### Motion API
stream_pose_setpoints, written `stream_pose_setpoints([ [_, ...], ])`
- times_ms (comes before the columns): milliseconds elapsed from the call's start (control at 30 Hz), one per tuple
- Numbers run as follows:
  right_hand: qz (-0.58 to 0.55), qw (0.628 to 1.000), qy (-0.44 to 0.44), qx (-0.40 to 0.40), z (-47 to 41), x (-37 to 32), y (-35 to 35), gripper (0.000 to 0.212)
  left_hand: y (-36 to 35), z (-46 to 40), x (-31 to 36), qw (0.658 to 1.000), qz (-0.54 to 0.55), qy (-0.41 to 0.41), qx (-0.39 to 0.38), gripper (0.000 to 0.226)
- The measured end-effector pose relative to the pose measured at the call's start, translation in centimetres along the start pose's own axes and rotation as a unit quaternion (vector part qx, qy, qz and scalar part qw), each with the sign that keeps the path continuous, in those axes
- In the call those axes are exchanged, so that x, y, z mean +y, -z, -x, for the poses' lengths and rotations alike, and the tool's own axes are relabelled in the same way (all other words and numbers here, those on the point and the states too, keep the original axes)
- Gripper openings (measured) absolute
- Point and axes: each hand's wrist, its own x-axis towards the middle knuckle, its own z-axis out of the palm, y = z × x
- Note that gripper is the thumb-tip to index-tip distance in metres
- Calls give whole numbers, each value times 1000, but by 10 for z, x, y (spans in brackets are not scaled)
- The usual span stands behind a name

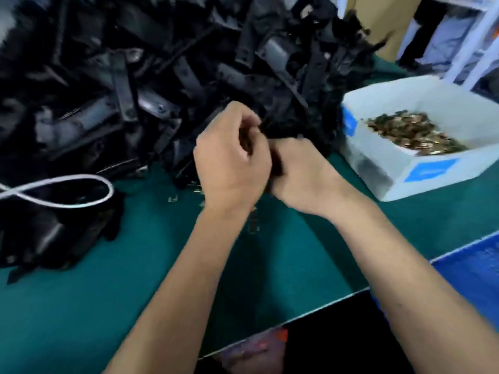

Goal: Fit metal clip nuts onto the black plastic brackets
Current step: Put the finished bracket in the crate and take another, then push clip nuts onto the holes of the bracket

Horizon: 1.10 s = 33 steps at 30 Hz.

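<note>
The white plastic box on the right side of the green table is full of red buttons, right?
Not quite. The head view shows the white plastic box on the right of the green table holding brass-coloured metal clip nuts, not red buttons.

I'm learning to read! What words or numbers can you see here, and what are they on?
No text can be read here.
Blue label, front of the white bin: print too blurred to read.
Blue label, bin's left end: also too blurred to read.
</note>
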Motion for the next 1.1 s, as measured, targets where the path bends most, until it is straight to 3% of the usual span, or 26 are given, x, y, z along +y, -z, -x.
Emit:
stream_pose_setpoints([
  [67,86,987,35,-134,-11,-14,-17,23,20,-5,-44,993,-117,31,10,11],
  [167,209,948,89,-223,-33,-32,-43,60,39,-9,-91,973,-216,51,-65,20],
  [267,180,947,106,-245,-51,-24,-46,49,44,-14,-104,970,-210,38,-117,26],
  [400,83,964,116,-224,-58,-9,-56,23,47,-17,-107,970,-198,47,-131,26],
  [533,-36,984,103,-142,-54,-2,-63,7,50,-16,-106,967,-210,86,-116,21],
  [700,-224,973,24,-56,-50,0,-70,25,52,-12,-108,956,-238,146,-87,29],
  [867,-346,937,10,-58,-52,6,-64,19,51,-11,-110,956,-247,144,-71,39],
  [967,-375,926,0,-53,-52,8,-62,28,52,-13,-112,958,-249,130,-62,35],
  [1100,-403,914,-5,-56,-51,5,-61,36,59,-16,-111,972,-218,71,49,22],
])
